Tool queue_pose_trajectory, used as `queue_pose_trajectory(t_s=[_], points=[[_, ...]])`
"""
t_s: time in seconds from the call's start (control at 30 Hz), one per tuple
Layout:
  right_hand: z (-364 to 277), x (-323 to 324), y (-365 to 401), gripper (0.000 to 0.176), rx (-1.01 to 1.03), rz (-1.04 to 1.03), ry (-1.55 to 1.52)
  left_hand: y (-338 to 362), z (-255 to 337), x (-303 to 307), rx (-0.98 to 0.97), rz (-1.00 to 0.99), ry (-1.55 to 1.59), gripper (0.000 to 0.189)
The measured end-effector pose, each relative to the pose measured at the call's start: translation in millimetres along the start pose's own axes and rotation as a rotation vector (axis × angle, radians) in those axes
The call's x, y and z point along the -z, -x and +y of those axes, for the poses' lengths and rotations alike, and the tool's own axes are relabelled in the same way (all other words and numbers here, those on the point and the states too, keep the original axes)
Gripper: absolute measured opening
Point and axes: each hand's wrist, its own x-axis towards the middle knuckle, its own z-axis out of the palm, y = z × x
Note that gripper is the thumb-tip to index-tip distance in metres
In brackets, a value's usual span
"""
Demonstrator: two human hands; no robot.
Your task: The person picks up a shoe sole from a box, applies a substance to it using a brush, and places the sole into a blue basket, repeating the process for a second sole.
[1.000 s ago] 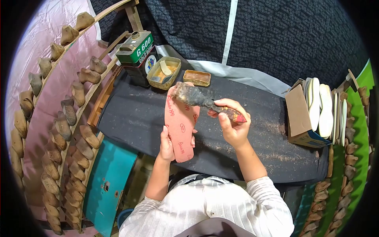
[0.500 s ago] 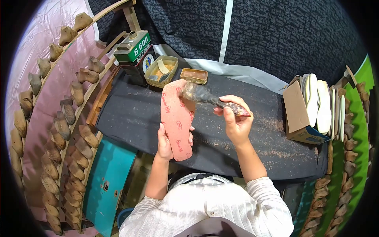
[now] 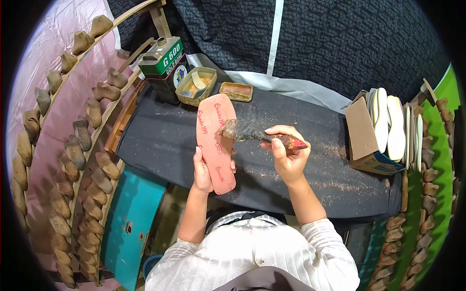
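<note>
A pink sole-shaped sheet [image 3: 209,131] with red printed words is held over the dark table by my left hand [image 3: 203,169], thumb along its left edge and fingertips showing at the right edge. My right hand [image 3: 290,153] is closed round the red and yellow handle of a brush [image 3: 252,132]. The worn, shaggy bristles point left and meet the sheet's right side around its upper middle. Beyond the sheet stand an open yellowish tub [image 3: 210,77] with a pale scoop in it and a shallow rectangular tin [image 3: 236,91].
A G 600 can [image 3: 165,68] stands at the table's back left. A cardboard box [image 3: 364,131] of pale soles is at the right. Racks of wooden shoe lasts [image 3: 75,153] flank both sides. Light debris lies on the dark tabletop [image 3: 310,179].
The brush has moved down along the sheet, from near its top to its upper middle, and its handle has rolled a little. The sheet has shifted slightly up and left.
</note>
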Motion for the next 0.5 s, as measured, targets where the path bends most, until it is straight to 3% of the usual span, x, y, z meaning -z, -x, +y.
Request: queue_pose_trajectory(t_s=[0.17,0.3,0.4,0.5], points=[[5,-12,-3,0.022,0.176,-0.017,0.079,-3,-6,-10,-0.003,0.028,-0.107,0.068],[-3,-11,4,0.018,0.184,-0.149,0.213,-8,-1,-18,-0.014,0.044,-0.070,0.069],[-1,-7,6,0.017,0.161,-0.174,0.138,-9,-1,-14,0.035,0.112,-0.022,0.070],[-8,-16,-5,0.016,0.256,-0.086,0.201,-8,1,-22,0.006,0.122,-0.095,0.070]])
